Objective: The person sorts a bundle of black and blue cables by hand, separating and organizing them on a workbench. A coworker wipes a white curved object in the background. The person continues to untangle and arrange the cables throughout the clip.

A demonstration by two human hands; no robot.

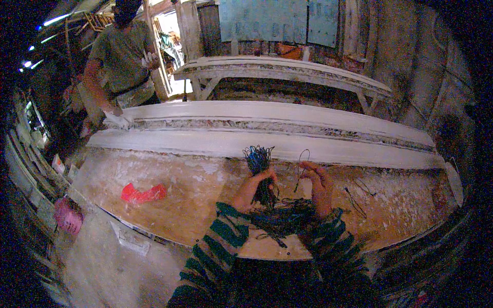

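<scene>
My left hand (252,188) grips a bundle of thin dark wire loops (258,160), its looped ends fanned upward. My right hand (318,180) pinches one single wire loop (302,163) beside the bundle. More dark wire (287,215) hangs tangled below both hands over my striped green sleeves. Both hands are above a plaster-crusted wooden workbench (195,200), just in front of a long white plaster moulding (277,143) that runs across the bench.
Another person (120,56) stands at the far left end, a gloved hand (117,119) on the moulding. A red object (143,194) lies on the bench left. A second long mould table (287,72) stands behind. A pink container (68,215) sits at lower left.
</scene>
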